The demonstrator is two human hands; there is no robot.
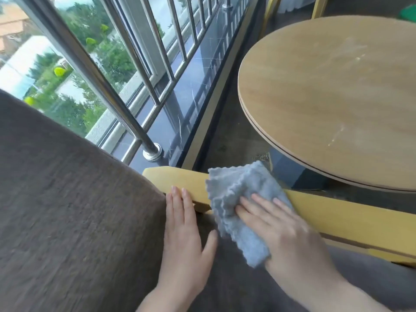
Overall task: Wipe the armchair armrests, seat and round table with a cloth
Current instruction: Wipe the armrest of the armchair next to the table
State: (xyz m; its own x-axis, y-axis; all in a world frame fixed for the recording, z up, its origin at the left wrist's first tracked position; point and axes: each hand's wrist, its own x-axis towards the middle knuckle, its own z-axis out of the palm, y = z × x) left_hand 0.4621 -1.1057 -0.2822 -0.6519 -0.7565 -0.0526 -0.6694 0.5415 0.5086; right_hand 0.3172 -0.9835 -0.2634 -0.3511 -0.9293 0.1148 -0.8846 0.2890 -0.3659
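A yellow wooden armrest (pixel 337 217) of the armchair runs from centre to lower right. A grey-blue cloth (pixel 234 199) is draped over it near its back end. My right hand (pixel 276 230) presses flat on the cloth, fingers spread. My left hand (pixel 186 235) lies flat where the armrest meets the brown fabric backrest (pixel 74 210), fingertips touching the wood, holding nothing. The round wooden table (pixel 333 95) stands beyond the armrest at upper right, with pale smears on its top.
A steel railing (pixel 108 86) and window run along the left behind a dark glossy sill (pixel 191 86). Grey carpet floor (pixel 227 136) lies between sill and table. Yellow chair legs (pixel 319 6) show at the top edge.
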